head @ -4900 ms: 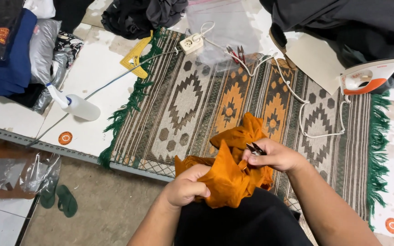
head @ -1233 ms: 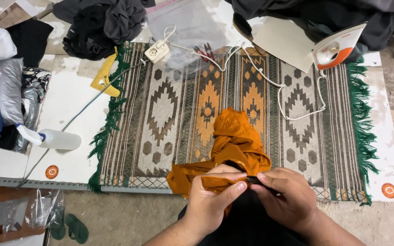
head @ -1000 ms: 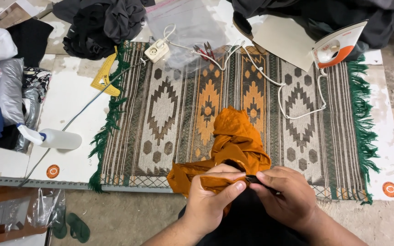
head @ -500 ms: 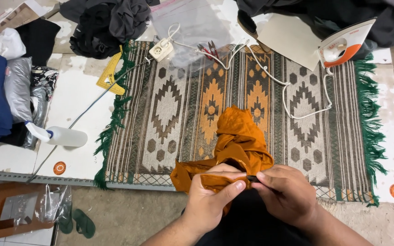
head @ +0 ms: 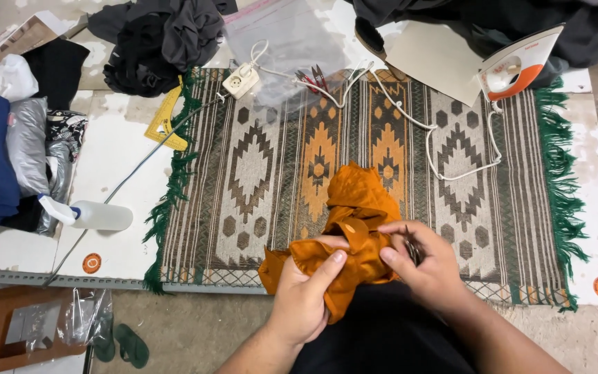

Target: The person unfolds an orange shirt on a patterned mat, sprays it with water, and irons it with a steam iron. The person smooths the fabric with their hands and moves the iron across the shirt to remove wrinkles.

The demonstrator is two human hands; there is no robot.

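Garment: we note an orange cloth [head: 354,232], crumpled, lying at the near edge of the patterned rug [head: 257,173] and reaching over that edge toward the person's lap.
Left hand: we find the left hand [head: 306,294] gripping the cloth's lower fold from beneath, thumb laid flat on top, fingers curled under and pinching the fabric.
Right hand: we find the right hand [head: 430,266] touching the cloth's right side, fingers curled together around a small dark tool [head: 410,248], thumb pressed against the fabric; we cannot tell what kind of tool it is.
Work surface: we record the rug, woven in brown, orange and grey diamonds with green fringe at both ends, spread on a white board [head: 112,159].
Iron: we see a white and orange clothes iron [head: 517,66] standing on its heel at the rug's far right corner, its white cord [head: 451,149] looping across the rug to a white socket block [head: 240,81].
Near the socket: we see red-handled snips [head: 311,77] under a clear plastic bag [head: 288,41].
Left of rug: we note a white spray bottle [head: 95,215] lying on its side, a yellow ruler [head: 166,121], and dark clothes [head: 160,41] heaped beyond.
Floor: we note green sandals [head: 122,343] below the board's edge.
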